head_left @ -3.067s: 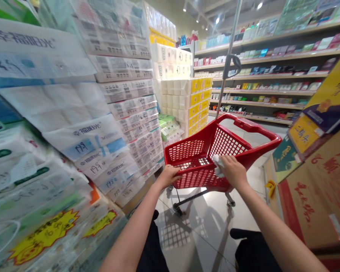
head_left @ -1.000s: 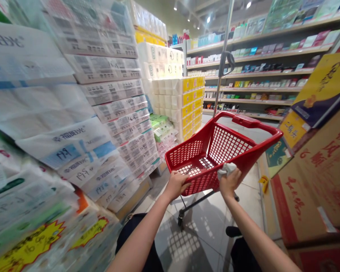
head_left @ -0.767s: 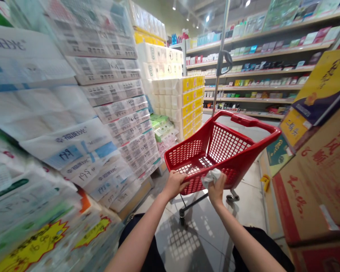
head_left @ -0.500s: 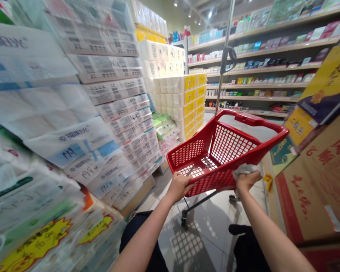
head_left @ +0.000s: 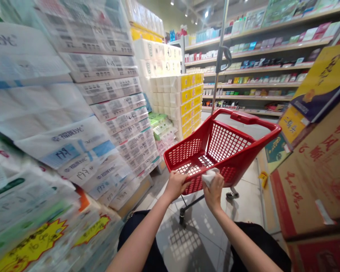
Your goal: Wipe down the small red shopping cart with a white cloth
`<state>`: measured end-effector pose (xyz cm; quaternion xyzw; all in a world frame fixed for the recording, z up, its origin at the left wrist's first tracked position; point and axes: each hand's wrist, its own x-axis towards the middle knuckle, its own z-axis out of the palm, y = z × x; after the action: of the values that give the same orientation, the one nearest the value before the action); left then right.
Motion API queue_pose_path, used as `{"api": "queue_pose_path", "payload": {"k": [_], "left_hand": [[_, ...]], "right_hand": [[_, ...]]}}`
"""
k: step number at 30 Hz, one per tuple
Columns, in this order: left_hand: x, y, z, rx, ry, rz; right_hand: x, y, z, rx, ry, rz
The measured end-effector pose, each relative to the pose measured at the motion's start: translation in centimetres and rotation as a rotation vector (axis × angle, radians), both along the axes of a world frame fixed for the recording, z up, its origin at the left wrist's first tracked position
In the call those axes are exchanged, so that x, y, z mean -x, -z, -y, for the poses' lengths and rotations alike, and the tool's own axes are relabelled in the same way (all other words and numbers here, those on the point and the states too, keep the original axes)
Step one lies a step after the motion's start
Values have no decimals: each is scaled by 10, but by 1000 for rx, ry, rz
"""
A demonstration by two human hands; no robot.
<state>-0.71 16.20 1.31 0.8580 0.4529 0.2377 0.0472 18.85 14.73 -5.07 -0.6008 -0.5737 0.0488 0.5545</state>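
Observation:
A red plastic shopping cart (head_left: 229, 168) stands in the aisle in front of me, its basket showing no goods. My left hand (head_left: 175, 185) is closed over the rim at the basket's near left corner. Bunched in my right hand (head_left: 214, 190) is a white cloth or tissue (head_left: 209, 176), pressed against the near rim a little to the right of my left hand. Whether it is cloth or paper I cannot tell. The cart's handle lies at the far side, away from both hands.
Stacked tissue packs (head_left: 121, 124) line the left side. Toilet-roll packs (head_left: 177, 100) stand behind them. Cardboard boxes (head_left: 323, 162) crowd the right. Shelves of small boxed goods (head_left: 260, 68) fill the back, with a metal pole (head_left: 217, 75) before them. Tiled floor lies under the cart.
My right hand has slid the white cloth or tissue leftward along the cart's side to the near rim, close to my left hand. The left hand keeps its hold on the rim.

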Motion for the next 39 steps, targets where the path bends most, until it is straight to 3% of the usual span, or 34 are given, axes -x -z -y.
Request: {"api": "queue_pose_path", "payload": {"k": [4, 11, 14, 16, 20, 24, 27, 31, 36, 39], "left_hand": [[5, -1, 0, 14, 3, -18], [-3, 1, 3, 16, 7, -17], [-11, 2, 5, 6, -6, -21], [-16, 4, 6, -11, -19, -23], [-22, 4, 3, -23, -32, -21], [-19, 1, 0, 6, -40, -45], [-14, -1, 0, 34, -29, -62], [-8, 2, 2, 15, -31, -52], [-7, 8, 5, -32, -70, -60], [-11, 8, 9, -47, -73, -52]], "right_hand": [[-28, 4, -11, -39, 15, 57], [-110, 13, -56, 92, 345, -199], [-118, 9, -65, 115, 394, -249], [-106, 5, -65, 125, 395, -264], [-44, -2, -40, 118, 258, -210], [18, -17, 1, -16, -196, 4], [27, -34, 14, -86, -375, 216], [-13, -55, -4, -50, -377, 418], [-100, -83, -54, -53, 44, 258], [-128, -98, -75, -51, 154, 252]]}}
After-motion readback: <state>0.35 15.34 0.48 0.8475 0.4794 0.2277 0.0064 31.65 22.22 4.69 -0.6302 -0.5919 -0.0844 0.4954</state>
